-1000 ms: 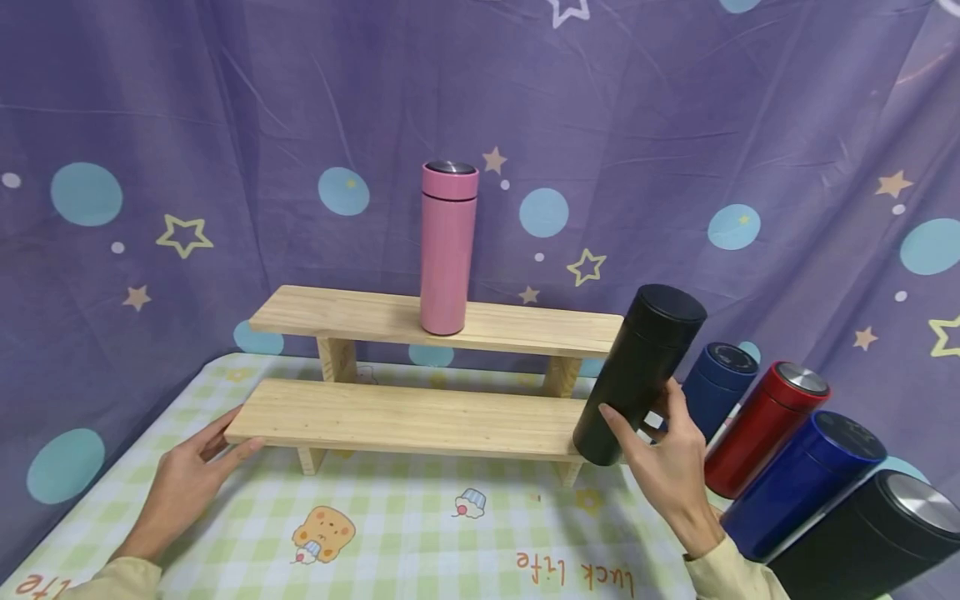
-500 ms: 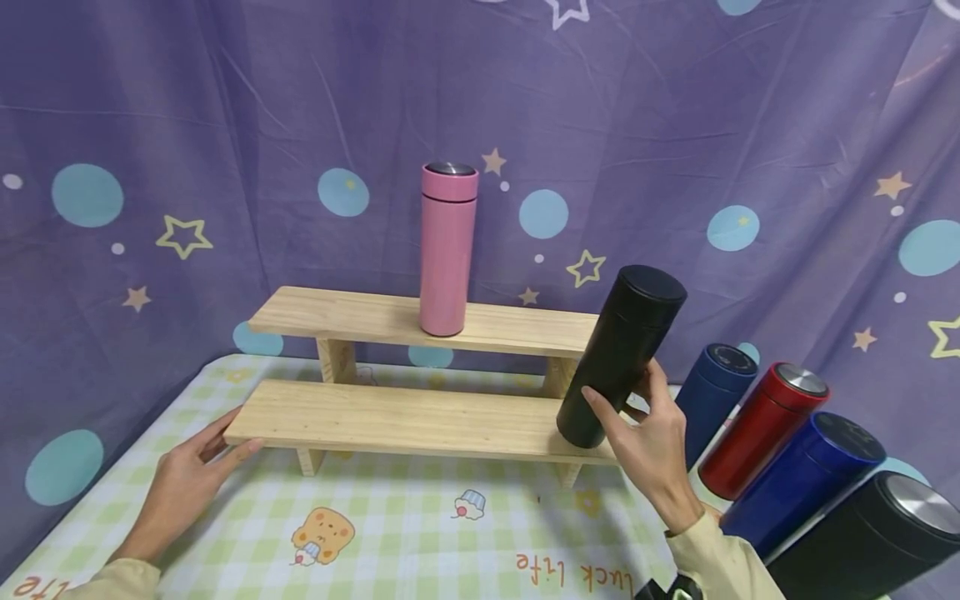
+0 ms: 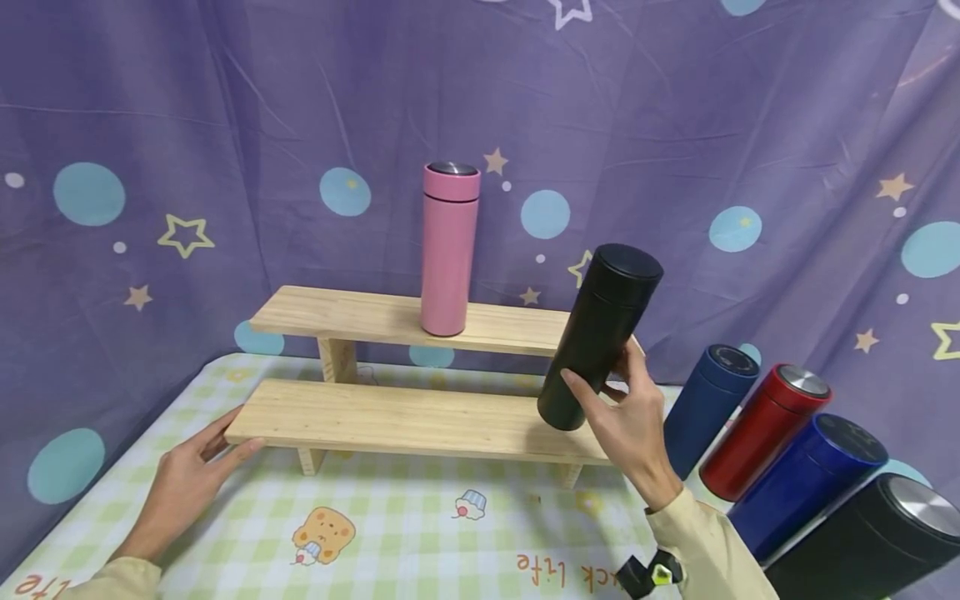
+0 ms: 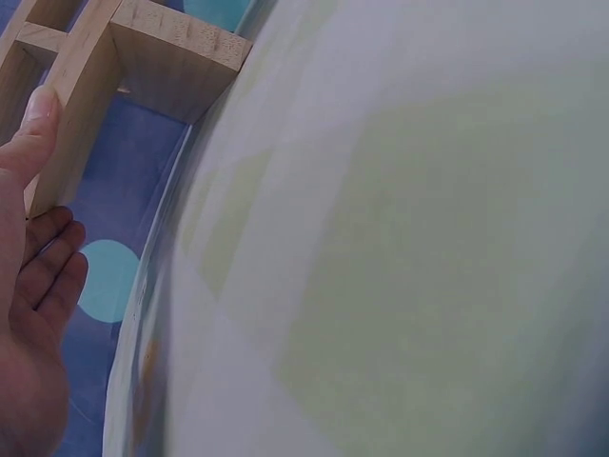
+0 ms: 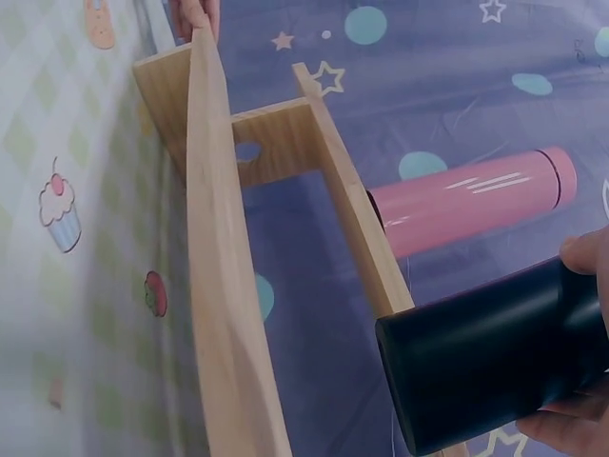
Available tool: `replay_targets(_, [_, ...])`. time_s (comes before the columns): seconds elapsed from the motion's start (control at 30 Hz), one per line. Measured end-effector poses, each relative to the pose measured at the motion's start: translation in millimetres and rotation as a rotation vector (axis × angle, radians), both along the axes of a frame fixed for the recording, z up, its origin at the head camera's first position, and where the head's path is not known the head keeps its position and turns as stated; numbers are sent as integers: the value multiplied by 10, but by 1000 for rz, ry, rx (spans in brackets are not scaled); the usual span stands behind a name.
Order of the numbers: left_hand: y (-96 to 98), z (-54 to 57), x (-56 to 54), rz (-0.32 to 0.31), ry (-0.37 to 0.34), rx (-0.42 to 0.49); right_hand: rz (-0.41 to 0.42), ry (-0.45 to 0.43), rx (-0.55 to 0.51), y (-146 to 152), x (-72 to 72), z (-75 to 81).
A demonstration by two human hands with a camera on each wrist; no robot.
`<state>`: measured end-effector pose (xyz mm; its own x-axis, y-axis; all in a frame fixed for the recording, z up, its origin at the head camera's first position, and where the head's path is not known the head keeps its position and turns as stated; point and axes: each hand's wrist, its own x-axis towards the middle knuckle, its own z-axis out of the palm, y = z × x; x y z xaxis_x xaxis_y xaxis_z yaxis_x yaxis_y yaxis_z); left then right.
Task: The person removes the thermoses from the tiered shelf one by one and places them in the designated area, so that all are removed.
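My right hand (image 3: 630,429) holds a black thermos bottle (image 3: 600,333) by its lower half. The bottle tilts to the right, with its base in front of or just over the right part of the lower step of a two-tier wooden shelf (image 3: 397,421); the right wrist view shows the base (image 5: 395,381) clear of the lower board. At the lower step's left end, my left hand (image 3: 183,492) grips the board, thumb (image 4: 40,109) on its edge and fingers curled at the corner. A pink thermos bottle (image 3: 448,258) stands upright on the upper step.
Along the right side stand several more thermos bottles: a dark blue one (image 3: 708,408), a red one (image 3: 765,433), a bright blue one (image 3: 806,483) and a larger black one (image 3: 862,542). A checked cloth (image 3: 405,533) covers the table. A purple curtain (image 3: 300,100) hangs behind.
My right hand has carried the black thermos bottle left and upward, from the shelf's right end to over the lower step. My left hand and the pink bottle have stayed put.
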<state>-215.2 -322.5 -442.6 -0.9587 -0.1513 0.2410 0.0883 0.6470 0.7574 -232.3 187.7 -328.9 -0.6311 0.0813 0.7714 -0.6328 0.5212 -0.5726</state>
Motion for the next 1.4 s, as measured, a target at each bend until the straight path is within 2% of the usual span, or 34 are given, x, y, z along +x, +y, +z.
replay_targets(0.4, [8, 3, 0, 0, 23, -2, 75, 12, 3, -139, -116, 120])
replay_targets(0.83, [-3, -13, -10, 3, 30, -17, 96, 9, 6, -231, -282, 243])
replay_targets(1.4, [-7, -11, -7, 1, 27, -15, 126, 31, -5, -452, -397, 452])
